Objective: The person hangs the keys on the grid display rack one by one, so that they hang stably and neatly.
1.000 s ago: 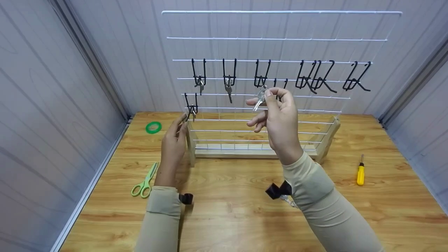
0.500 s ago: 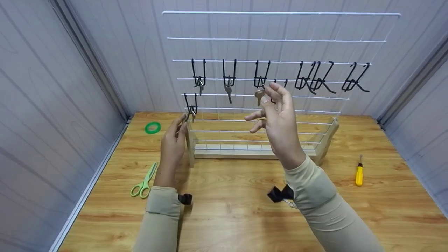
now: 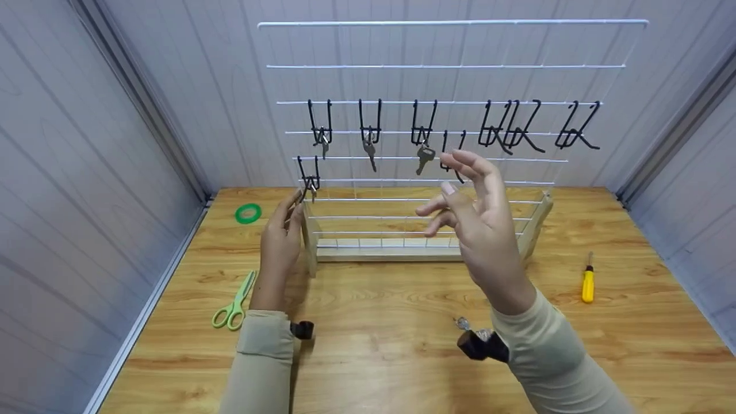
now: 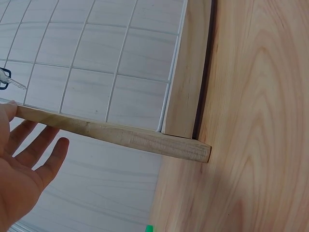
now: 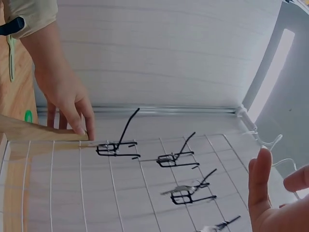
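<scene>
A white wire grid rack with a wooden base [image 3: 391,252] stands upright, black hooks hung on it. My left hand [image 3: 278,241] holds the upper end of its left wooden post [image 4: 120,136], thumb and fingertips on either side of the wood. From the third hook [image 3: 424,122] of the upper row hangs a silver key [image 3: 425,155]. Just to the right of that key my right hand [image 3: 483,221] is raised, fingers spread and nothing between them. Other keys dangle from the first hook [image 3: 320,123], the second hook [image 3: 370,123] and the lower left hook [image 3: 309,172].
Green-handled scissors [image 3: 233,307] and a green tape roll [image 3: 248,213] lie at left. A yellow screwdriver [image 3: 587,286] is at right. Loose keys [image 3: 462,323] lie near the right wrist's camera, partly hidden. Keyless hooks [image 3: 520,127] hang at the upper right.
The key that my right hand pinched now hangs on the third hook. The right hand has let go and drawn back, right and down. My left hand stays on the post.
</scene>
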`<state>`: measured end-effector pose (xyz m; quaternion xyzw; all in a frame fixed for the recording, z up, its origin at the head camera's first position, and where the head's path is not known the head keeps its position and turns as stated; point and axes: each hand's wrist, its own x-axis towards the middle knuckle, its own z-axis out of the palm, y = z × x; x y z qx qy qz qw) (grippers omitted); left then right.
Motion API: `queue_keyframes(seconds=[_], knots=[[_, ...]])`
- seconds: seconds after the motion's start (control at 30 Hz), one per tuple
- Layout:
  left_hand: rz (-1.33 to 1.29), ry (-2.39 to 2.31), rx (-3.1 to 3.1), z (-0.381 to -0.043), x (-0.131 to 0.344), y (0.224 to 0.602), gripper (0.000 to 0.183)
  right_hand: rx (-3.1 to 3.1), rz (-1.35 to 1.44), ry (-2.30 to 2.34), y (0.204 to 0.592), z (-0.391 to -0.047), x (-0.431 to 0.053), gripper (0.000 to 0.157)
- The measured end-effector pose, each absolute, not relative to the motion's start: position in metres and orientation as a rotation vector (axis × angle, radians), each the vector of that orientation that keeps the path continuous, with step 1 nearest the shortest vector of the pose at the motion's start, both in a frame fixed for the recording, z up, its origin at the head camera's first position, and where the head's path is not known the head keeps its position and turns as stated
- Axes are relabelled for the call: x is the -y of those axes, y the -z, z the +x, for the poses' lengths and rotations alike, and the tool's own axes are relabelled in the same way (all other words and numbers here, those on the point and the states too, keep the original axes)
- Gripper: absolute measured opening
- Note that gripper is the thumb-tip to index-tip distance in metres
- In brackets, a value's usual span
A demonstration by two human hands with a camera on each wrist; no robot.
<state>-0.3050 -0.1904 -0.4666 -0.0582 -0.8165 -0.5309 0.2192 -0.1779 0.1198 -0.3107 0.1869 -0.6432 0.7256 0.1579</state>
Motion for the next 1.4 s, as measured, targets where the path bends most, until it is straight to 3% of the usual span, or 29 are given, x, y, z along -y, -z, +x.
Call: queue_keyframes(seconds=[0.23, 0.47, 0.93, 1.2, 1.4], knots=[[-0.163, 1.461, 2.249, -0.306, 0.191, 0.469, 0.040, 1.891, 0.554, -1.989, 0.323, -0.162, -0.153, 0.035], [-0.185, 1.444, 2.254, -0.306, 0.189, 0.468, 0.040, 2.030, 0.400, -1.987, 0.354, -0.162, -0.183, 0.034], [-0.173, 1.457, 2.270, -0.305, 0.190, 0.467, 0.042, 2.552, 0.211, -1.977, 0.446, -0.179, -0.220, 0.046], [-0.174, 1.468, 2.258, -0.306, 0.190, 0.468, 0.041, 2.900, 0.281, -1.805, 0.489, -0.183, -0.233, 0.049], [-0.170, 1.461, 2.259, -0.306, 0.189, 0.467, 0.040, 3.082, 0.449, -1.554, 0.502, -0.181, -0.235, 0.036]])
